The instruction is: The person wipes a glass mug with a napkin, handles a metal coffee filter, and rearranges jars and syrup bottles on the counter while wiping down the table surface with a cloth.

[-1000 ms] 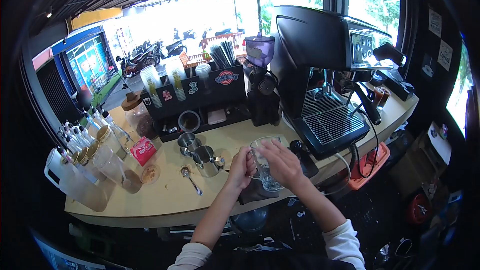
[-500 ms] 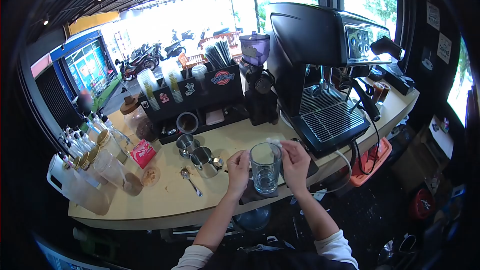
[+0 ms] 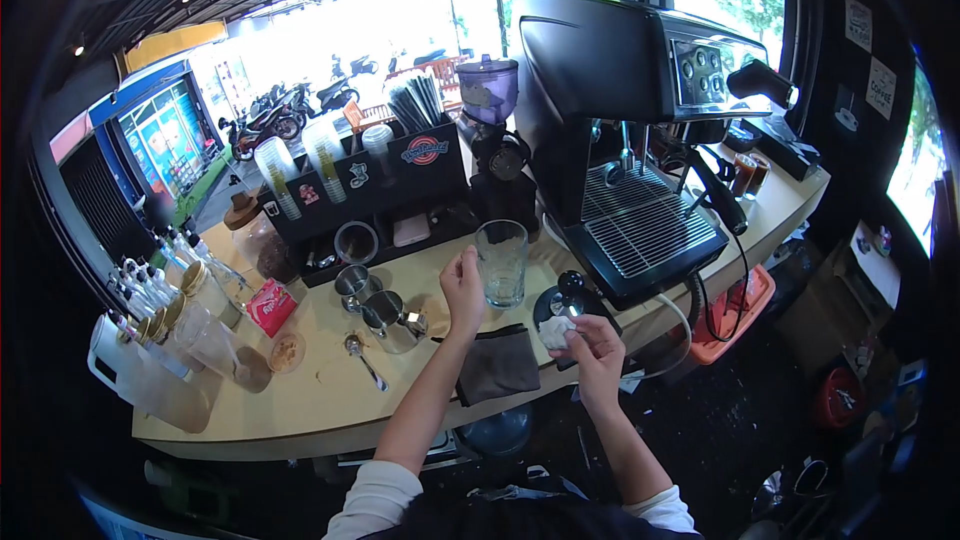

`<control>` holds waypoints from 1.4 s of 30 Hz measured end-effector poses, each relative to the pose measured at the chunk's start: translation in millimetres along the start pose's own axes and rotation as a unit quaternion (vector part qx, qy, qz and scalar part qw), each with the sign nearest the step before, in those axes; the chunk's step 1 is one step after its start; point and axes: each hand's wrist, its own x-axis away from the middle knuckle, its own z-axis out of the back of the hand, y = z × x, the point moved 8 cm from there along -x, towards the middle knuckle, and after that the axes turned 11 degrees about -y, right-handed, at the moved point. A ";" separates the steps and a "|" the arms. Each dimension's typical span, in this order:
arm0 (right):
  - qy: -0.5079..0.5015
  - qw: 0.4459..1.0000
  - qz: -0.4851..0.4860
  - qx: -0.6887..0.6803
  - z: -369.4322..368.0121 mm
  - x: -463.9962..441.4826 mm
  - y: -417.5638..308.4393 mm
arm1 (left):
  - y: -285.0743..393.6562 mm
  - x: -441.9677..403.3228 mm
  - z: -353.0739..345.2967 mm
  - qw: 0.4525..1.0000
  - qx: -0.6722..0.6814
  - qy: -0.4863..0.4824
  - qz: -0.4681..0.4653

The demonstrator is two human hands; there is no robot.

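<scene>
While the glass mug [image 3: 505,268] is upright over the table [image 3: 300,390] beyond a dark cloth [image 3: 500,367], the left hand [image 3: 463,290] has its grip closed at the mug's side. The right hand [image 3: 597,352] pinches a crumpled white wad [image 3: 554,332]. Metal pitchers [image 3: 392,326] stand left.

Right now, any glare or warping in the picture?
Head view: daylight washes out much of the background beyond the cup rack; head view: wide-angle distortion bows the counter; head view: corners are dark, but the glass mug and right hand are readable.
</scene>
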 end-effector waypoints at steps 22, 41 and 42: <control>0.022 0.994 -0.088 -0.058 38.1 -4.3 23.9 | -80.7 -12.3 -38.2 0.995 0.034 -0.088 0.033; -0.234 0.965 -0.090 0.081 -31.4 -93.7 -10.1 | 29.0 17.9 -16.0 0.991 -0.022 -0.121 -0.055; -0.236 0.964 -0.088 0.084 -27.6 -91.7 -19.3 | 28.2 15.6 -15.1 0.991 -0.020 -0.120 -0.058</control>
